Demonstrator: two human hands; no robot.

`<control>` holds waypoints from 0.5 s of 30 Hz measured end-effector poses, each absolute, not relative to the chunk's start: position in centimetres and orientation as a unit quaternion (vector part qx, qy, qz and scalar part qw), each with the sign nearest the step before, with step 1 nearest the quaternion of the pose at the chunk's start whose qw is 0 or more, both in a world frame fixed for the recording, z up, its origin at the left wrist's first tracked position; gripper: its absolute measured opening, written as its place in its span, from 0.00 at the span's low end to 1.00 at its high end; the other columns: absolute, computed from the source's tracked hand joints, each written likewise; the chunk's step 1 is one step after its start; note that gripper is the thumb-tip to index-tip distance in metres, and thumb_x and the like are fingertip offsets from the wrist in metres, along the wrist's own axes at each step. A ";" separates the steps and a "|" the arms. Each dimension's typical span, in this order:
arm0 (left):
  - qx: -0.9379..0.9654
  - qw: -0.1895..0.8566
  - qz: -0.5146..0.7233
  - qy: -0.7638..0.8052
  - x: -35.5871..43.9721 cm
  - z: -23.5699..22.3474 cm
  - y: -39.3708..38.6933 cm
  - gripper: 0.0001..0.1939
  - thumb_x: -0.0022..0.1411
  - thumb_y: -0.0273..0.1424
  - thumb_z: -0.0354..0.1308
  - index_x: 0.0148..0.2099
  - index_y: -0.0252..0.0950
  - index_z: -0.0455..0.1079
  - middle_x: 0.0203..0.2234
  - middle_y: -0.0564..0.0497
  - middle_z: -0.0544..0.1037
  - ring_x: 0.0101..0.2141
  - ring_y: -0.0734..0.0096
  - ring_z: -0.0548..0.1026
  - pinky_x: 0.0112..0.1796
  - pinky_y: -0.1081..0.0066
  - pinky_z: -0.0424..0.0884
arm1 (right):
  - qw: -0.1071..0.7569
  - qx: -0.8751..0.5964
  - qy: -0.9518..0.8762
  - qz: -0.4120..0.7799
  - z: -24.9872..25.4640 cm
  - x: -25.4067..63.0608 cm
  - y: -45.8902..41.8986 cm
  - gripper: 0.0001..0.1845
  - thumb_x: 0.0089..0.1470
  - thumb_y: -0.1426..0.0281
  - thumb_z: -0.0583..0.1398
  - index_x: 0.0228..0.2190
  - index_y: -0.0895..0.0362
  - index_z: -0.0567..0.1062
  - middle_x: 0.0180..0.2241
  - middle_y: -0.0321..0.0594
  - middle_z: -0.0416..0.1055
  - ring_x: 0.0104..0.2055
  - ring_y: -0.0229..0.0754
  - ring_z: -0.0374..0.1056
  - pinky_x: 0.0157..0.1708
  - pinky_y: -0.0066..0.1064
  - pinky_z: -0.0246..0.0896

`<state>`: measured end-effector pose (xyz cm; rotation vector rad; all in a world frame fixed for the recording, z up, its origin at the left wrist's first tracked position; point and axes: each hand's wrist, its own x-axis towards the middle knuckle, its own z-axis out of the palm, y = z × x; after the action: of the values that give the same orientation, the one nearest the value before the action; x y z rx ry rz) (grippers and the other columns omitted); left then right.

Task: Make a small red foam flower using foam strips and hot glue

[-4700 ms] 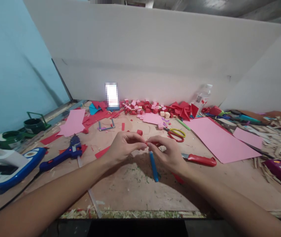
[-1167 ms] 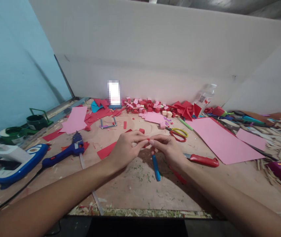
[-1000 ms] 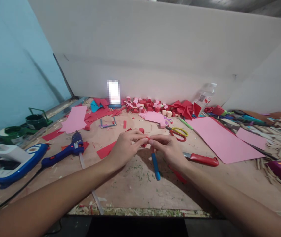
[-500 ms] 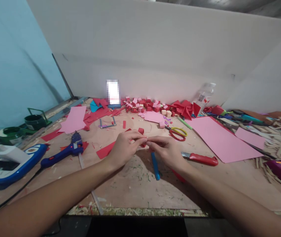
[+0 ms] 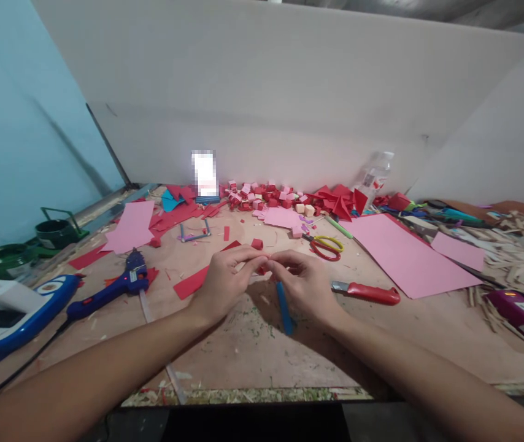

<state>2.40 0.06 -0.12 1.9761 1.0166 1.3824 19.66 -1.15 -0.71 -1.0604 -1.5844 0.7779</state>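
My left hand [image 5: 227, 279] and my right hand [image 5: 303, 282] meet fingertip to fingertip over the middle of the wooden table [image 5: 253, 350]. Both pinch one small red paper piece [image 5: 262, 269], mostly hidden by the fingers. A blue pen [image 5: 284, 308] is tucked under my right hand and points toward me. A red paper scrap [image 5: 192, 282] lies just left of my left hand. A small red cube [image 5: 257, 244] sits just beyond the fingertips.
A blue glue gun [image 5: 110, 288] lies at left. Scissors [image 5: 325, 245], a red-handled knife [image 5: 367, 293] and pink sheets [image 5: 404, 258] lie at right. Several red and pink cubes [image 5: 266, 199] sit by the back wall. Wood sticks [image 5: 520, 245] pile far right.
Both hands stay joined on the small red piece, with only slight finger shifts. The view has drifted a little to the right and down.
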 end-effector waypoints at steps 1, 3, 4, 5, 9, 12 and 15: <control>0.728 0.253 0.516 0.374 2.4 -0.1 0.0 0.09 0.66 0.30 0.59 0.36 0.37 0.81 0.33 0.49 0.85 0.35 0.64 0.81 0.40 0.68 0.76 | 0.519 -0.438 -0.659 0.324 -0.7 19.7 -1.2 0.09 0.58 0.64 0.64 0.31 0.55 0.82 0.31 0.42 0.81 0.30 0.42 0.74 0.31 0.32 0.69; 0.727 0.245 0.522 0.371 2.4 0.0 -0.1 0.09 0.66 0.29 0.60 0.36 0.37 0.81 0.32 0.49 0.84 0.34 0.65 0.80 0.40 0.69 0.76 | 0.524 -0.423 -0.663 0.327 -0.6 19.7 -1.2 0.09 0.58 0.64 0.64 0.31 0.55 0.81 0.31 0.42 0.80 0.29 0.41 0.74 0.31 0.31 0.69; 0.727 0.246 0.523 0.370 2.4 0.1 -0.2 0.09 0.66 0.29 0.60 0.36 0.37 0.81 0.31 0.49 0.84 0.34 0.66 0.80 0.39 0.69 0.75 | 0.525 -0.414 -0.667 0.328 -0.6 19.8 -1.2 0.08 0.59 0.65 0.63 0.31 0.55 0.81 0.31 0.41 0.80 0.29 0.40 0.74 0.31 0.31 0.69; 0.728 0.252 0.521 0.368 2.4 0.2 -0.3 0.09 0.66 0.29 0.59 0.35 0.37 0.81 0.30 0.50 0.83 0.33 0.67 0.79 0.38 0.70 0.75 | 0.526 -0.407 -0.671 0.328 -0.6 19.8 -1.2 0.08 0.59 0.65 0.63 0.32 0.55 0.80 0.32 0.41 0.80 0.28 0.40 0.74 0.31 0.31 0.69; 0.725 0.288 0.509 0.363 2.4 0.6 -0.3 0.09 0.65 0.29 0.60 0.34 0.36 0.81 0.30 0.50 0.84 0.33 0.67 0.80 0.38 0.70 0.74 | 0.529 -0.405 -0.676 0.314 -0.8 20.0 -1.2 0.08 0.60 0.65 0.63 0.32 0.55 0.80 0.31 0.40 0.80 0.27 0.39 0.73 0.30 0.31 0.69; 0.724 0.326 0.490 0.359 2.3 0.7 0.0 0.08 0.63 0.29 0.62 0.32 0.36 0.82 0.29 0.50 0.84 0.33 0.66 0.80 0.38 0.69 0.74 | 0.529 -0.409 -0.682 0.295 -1.1 20.2 -1.1 0.09 0.61 0.64 0.62 0.33 0.55 0.80 0.31 0.41 0.80 0.28 0.40 0.74 0.30 0.31 0.69; 0.722 0.363 0.473 0.353 2.0 0.7 0.3 0.08 0.63 0.31 0.63 0.35 0.37 0.83 0.32 0.49 0.85 0.35 0.65 0.80 0.38 0.68 0.74 | 0.530 -0.416 -0.687 0.272 -1.1 20.4 -1.0 0.09 0.60 0.65 0.62 0.33 0.55 0.80 0.31 0.41 0.80 0.28 0.41 0.74 0.30 0.31 0.69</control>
<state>2.03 0.31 0.74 1.8584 0.9077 1.2166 20.41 -0.96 -1.12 -0.9923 -1.6407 0.6482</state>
